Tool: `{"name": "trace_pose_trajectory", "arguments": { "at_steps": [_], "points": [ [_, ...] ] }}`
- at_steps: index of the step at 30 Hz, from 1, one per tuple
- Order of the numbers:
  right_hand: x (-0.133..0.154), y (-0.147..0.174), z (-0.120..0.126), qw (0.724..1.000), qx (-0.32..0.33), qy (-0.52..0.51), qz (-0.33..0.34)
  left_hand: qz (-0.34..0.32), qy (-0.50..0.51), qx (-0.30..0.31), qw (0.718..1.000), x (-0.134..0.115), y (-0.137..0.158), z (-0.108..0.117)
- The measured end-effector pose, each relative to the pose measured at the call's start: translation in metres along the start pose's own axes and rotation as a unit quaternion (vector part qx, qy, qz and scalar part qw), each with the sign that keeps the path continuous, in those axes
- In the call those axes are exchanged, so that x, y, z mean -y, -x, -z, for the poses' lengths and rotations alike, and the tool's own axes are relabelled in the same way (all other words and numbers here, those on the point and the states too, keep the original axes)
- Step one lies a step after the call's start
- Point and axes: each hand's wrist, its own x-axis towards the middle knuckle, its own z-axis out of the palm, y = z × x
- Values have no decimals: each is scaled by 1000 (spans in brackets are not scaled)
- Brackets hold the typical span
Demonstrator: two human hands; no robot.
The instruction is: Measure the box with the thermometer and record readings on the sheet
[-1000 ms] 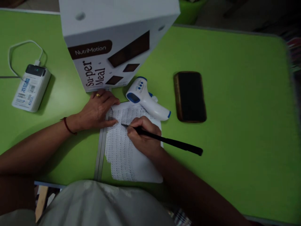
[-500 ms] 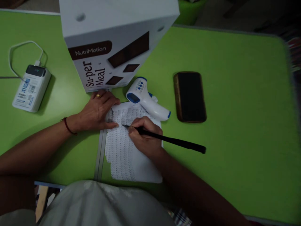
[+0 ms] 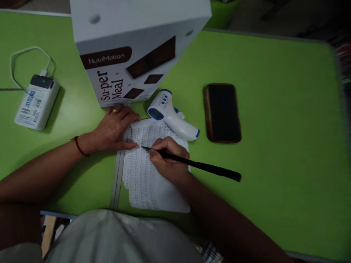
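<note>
My right hand (image 3: 170, 159) is closed around a long black pen (image 3: 208, 167), its tip on or just over the paper. Under it lies a white sheet of paper (image 3: 167, 193) covered in rows of small dark writing on its left part, with bare white at the lower right. My left hand (image 3: 113, 128) lies flat with fingers spread at the sheet's upper left edge, thumb pointing toward the pen tip. A white and blue infrared thermometer (image 3: 174, 118) rests across the top of the paper, just above my right hand.
A tall white box (image 3: 131, 69) stands behind my left hand. To the right is a dark phone (image 3: 222, 112) in a brown case. A white power bank (image 3: 37, 104) with a looped cable sits at the left. A metal seam (image 3: 117, 179) crosses the green table (image 3: 279, 146).
The pen tip has moved very slightly left and down on the paper, with my right hand. My left hand stays in place.
</note>
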Motion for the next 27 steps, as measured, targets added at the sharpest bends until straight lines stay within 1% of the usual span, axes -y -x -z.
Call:
{"name": "trace_pose_trajectory", "arguments": {
  "at_steps": [7, 15, 19, 24, 27],
  "points": [
    [2, 0, 1, 999, 22, 22, -6, -1, 4, 2, 1000, 1, 1, -1],
    [0, 0, 0, 1000, 19, 15, -10, 1, 1, -3, 1000, 1, 0, -2],
    [1, 0, 1, 1000, 4, 10, -20, 5, -2, 3, 1000, 0, 0, -1],
    [1, 0, 0, 999, 0, 13, -33, 0, 2, 1, 1000, 0, 0, 0],
    [-1, 1, -2, 999, -30, 15, -35, 6, 3, 4, 1000, 0, 0, 0]
  ]
}}
